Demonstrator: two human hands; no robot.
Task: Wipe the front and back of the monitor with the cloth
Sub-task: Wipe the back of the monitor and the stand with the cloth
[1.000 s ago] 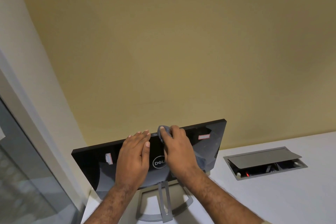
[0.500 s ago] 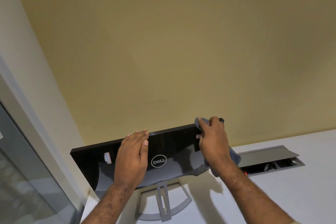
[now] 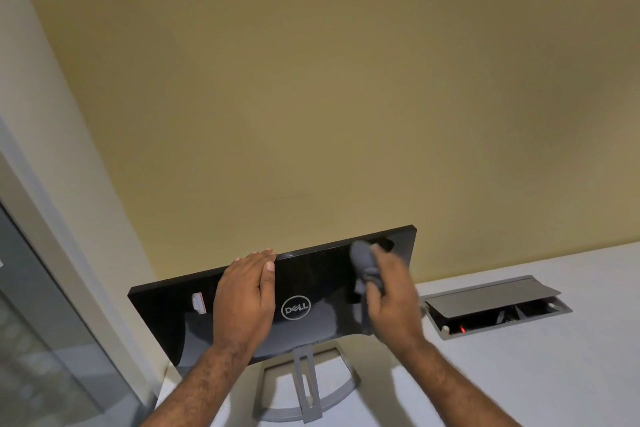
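**Cloth on the back of the monitor, right side**

I look down from the head camera at the black monitor [image 3: 322,284], which stands on a white desk [image 3: 519,374] with its glossy back panel turned toward me and a round logo [image 3: 295,308] near the middle. Its grey stand [image 3: 306,388] sits on the desk below the panel, and a yellow wall [image 3: 311,80] rises behind it.

My left hand [image 3: 244,298] lies flat on the back panel just left of the logo, fingers straight and together, fingertips reaching the top edge.

My right hand [image 3: 391,298] grips a bunched grey cloth [image 3: 362,258], fingers curled round it, and holds it against the upper right part of the panel, near the top edge. The hand is blurred, so I cannot tell how each finger lies.

A small white sticker [image 3: 198,302] shows on the left part of the panel. To the right of the monitor, a grey cable hatch [image 3: 491,303] set into the desk has its lid propped open, with a small red light [image 3: 460,328] inside. At far left is a glass pane [image 3: 41,340].
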